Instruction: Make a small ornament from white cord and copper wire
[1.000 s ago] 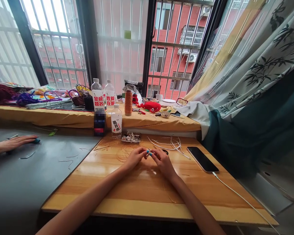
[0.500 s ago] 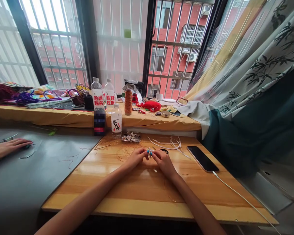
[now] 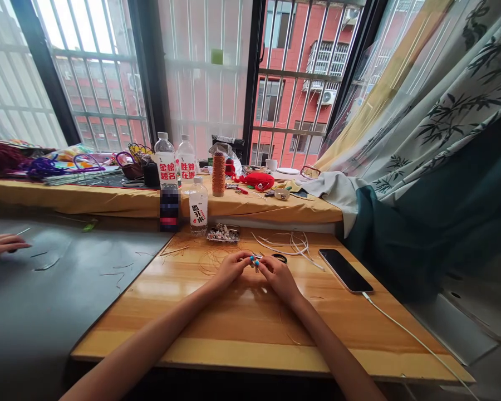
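Note:
My left hand and my right hand meet over the middle of the wooden table. Between their pinched fingertips is a small pale piece. Bright blue spots show at both thumb tips; whether they are beads or nails I cannot tell. Close behind my right hand lie scissors with dark handles, partly hidden by the fingers. Loops of thin copper-coloured cord spread on the wood beside my left hand.
A clear tray of small parts stands by a water bottle. White cords and a charging phone lie right. A cord spool stands on the ledge. Another person's hand rests on the grey table at left.
My hands stay together in the same place, with the small piece turned slightly between the fingertips. The other person's hand has moved left.

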A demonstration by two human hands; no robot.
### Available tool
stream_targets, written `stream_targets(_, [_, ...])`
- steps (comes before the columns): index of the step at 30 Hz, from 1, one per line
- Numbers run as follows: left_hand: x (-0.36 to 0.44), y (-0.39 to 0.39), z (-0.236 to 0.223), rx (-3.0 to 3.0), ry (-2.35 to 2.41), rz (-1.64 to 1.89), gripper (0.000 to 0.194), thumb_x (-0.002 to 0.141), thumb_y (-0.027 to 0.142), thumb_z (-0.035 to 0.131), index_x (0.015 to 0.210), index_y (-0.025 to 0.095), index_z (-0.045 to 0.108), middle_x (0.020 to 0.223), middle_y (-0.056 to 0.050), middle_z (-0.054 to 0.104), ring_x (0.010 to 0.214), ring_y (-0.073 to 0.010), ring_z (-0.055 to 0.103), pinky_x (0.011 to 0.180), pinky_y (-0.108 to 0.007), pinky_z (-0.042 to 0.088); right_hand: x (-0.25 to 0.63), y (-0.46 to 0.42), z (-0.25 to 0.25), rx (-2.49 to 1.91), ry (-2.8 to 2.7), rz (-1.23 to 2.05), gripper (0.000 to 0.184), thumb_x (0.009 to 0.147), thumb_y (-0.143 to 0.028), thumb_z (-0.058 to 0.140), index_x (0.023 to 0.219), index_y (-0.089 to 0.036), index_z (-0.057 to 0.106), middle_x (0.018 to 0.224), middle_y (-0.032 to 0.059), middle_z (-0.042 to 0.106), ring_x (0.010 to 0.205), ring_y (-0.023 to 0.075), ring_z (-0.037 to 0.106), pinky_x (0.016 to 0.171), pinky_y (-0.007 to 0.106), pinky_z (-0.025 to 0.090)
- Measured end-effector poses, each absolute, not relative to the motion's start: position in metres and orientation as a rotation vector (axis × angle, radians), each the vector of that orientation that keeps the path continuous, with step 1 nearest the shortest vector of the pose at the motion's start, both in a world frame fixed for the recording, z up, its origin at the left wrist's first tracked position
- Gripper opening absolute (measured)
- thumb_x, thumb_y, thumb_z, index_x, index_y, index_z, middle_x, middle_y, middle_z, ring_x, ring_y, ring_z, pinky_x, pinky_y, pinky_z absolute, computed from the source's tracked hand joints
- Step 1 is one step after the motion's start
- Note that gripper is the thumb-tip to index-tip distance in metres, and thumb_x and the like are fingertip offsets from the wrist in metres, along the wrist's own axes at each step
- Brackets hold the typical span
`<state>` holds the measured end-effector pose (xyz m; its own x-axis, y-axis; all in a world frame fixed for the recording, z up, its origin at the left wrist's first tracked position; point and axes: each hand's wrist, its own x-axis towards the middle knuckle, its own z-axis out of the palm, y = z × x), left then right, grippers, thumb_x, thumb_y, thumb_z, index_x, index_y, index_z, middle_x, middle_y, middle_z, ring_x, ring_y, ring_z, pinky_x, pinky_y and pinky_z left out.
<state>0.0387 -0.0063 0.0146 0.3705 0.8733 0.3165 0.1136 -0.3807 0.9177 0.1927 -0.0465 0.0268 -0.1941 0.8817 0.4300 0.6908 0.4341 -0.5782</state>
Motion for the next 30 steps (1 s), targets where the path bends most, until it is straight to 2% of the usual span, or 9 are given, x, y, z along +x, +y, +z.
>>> stream_targets(5, [0.038,-0.008,0.014,1.963,0.821,1.068,0.020,0.076,0.030,0.047,0.079,0.016,0.061,0.076,-0.001,0.063,0.072,-0.0135,0.055,0.066,-0.022,0.040,0.192,-0.048,0.024,-1.417,-1.936,0.197,0.022,0.082,-0.035,0.041,0.081,-0.020,0.058,0.080,0.0024,0.058,0.071,0.0139,0.054,0.064,0.024,0.039])
stream_targets(13, [0.040,-0.020,0.011,2.364,0.955,1.096,0.010,0.076,0.017,0.047,0.081,0.018,0.056,0.081,-0.001,0.060,0.077,-0.0136,0.053,0.071,-0.023,0.038,0.190,-0.052,0.023,-1.500,-2.044,0.052,0.020,0.081,-0.032,0.042,0.082,-0.021,0.058,0.079,0.0013,0.057,0.065,0.0125,0.054,0.056,0.022,0.036])
stream_targets(19, [0.040,-0.018,0.008,2.318,1.033,1.082,0.011,0.079,0.022,0.045,0.084,0.018,0.053,0.079,0.001,0.060,0.072,-0.0129,0.053,0.067,-0.023,0.039,0.190,-0.054,0.024,-1.476,-2.076,0.018,0.018,0.079,-0.026,0.043,0.086,-0.022,0.059,0.082,0.0011,0.057,0.066,0.0116,0.055,0.056,0.021,0.036])
stream_targets(30, [0.040,-0.013,0.008,2.371,1.037,1.011,0.015,0.081,0.022,0.042,0.082,0.017,0.057,0.084,-0.003,0.059,0.079,-0.0143,0.054,0.072,-0.024,0.040,0.190,-0.052,0.019,-1.487,-2.120,-0.085,0.016,0.081,-0.023,0.041,0.086,-0.020,0.056,0.086,0.0027,0.057,0.067,0.0120,0.055,0.056,0.020,0.037])
